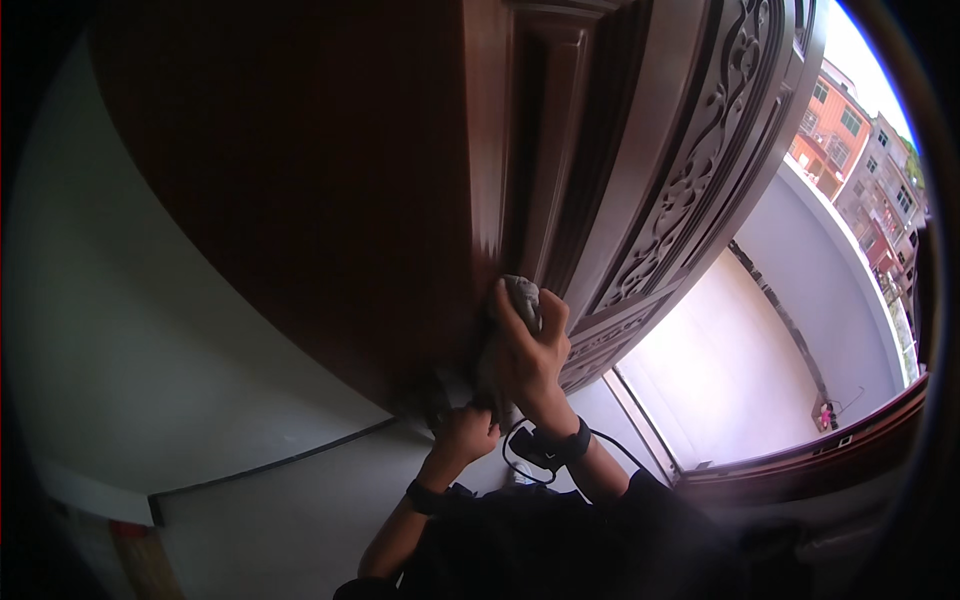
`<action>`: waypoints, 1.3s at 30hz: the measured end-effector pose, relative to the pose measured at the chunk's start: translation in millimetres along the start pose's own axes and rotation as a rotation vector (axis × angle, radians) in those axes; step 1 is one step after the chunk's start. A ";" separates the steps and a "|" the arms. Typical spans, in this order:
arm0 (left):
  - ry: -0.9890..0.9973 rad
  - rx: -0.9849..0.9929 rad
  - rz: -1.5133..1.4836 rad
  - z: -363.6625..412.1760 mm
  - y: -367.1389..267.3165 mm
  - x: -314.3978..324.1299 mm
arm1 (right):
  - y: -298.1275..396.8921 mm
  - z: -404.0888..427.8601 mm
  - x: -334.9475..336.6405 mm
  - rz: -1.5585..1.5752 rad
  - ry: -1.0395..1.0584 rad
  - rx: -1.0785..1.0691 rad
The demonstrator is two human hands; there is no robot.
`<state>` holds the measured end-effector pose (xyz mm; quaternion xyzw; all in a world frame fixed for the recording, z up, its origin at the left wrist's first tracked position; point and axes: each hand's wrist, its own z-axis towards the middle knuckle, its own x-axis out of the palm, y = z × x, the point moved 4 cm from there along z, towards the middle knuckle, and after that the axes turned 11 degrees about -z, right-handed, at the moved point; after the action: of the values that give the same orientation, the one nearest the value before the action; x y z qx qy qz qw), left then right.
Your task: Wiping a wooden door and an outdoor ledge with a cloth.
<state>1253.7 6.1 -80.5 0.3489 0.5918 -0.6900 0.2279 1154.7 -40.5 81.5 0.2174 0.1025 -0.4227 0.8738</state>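
Note:
A dark brown carved door [540, 150] stands ajar right before me, its broad plain face [300, 187] in deep shade. My right hand [534, 360] grips a grey cloth [525, 296], bunched up and pressed to the door near its edge. Lower and to the left, my left hand [466, 435] is curled close to the door. What its fingers hold is lost in shadow and blur. Both wrists wear black bands, and a black cable [529, 476] loops below the right one.
A pale wall [150, 300] with a dark skirting strip [277, 461] runs along the left. The door sill [641, 420] lies at right, with a sunlit balcony floor [720, 360] and a parapet [817, 262] beyond. Below my hands a shoe [519, 472] shows on the floor.

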 end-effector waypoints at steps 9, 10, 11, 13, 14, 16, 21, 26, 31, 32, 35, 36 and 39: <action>-0.029 -0.013 0.012 -0.6 -5.9 -4.6 | 3.9 12.7 -5.0 -0.030 0.002 -0.032; -0.031 -0.008 0.011 -0.2 -9.1 -5.1 | -1.1 6.9 -4.4 -0.032 -0.002 -0.035; -0.012 -0.020 0.075 -1.6 -11.0 -2.1 | -4.2 2.3 -3.7 -0.042 0.026 -0.040; 0.030 -0.040 0.149 0.8 -5.9 2.5 | -7.5 4.1 -0.9 -0.053 0.053 -0.046; 0.035 -0.046 0.145 0.3 -3.3 4.5 | -4.4 13.7 -4.1 -0.034 0.045 -0.044; -0.022 -0.002 0.089 -1.5 -4.1 4.2 | 6.5 39.7 -14.5 -0.029 0.042 -0.038; -0.093 0.036 0.122 -3.5 -3.5 -0.2 | 21.6 73.5 -22.3 -0.059 -0.105 -0.095; -0.102 0.057 0.169 -14.5 -8.7 -10.2 | -11.1 -11.8 7.8 -0.099 0.056 -0.136; -0.091 0.193 -0.037 -42.8 -2.4 -24.1 | -34.9 -26.1 6.6 0.002 0.065 -0.198; -0.095 0.175 -0.041 -48.9 -1.8 -24.3 | -28.9 -8.9 3.2 0.018 0.007 -0.198; -0.203 0.307 0.022 -61.2 5.7 -28.2 | 14.3 50.8 -9.3 0.093 -0.152 -0.267; -0.201 0.291 0.019 -63.5 7.9 -31.0 | 29.6 63.8 -13.6 0.122 -0.206 -0.313; -0.135 0.243 -0.208 -61.2 16.4 -34.1 | 60.9 61.1 -13.4 -0.091 -0.182 -0.527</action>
<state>1300.8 59.2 -69.2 0.2637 0.5201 -0.7983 0.1508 1193.8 -26.3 158.3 -0.0612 0.1395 -0.4379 0.8860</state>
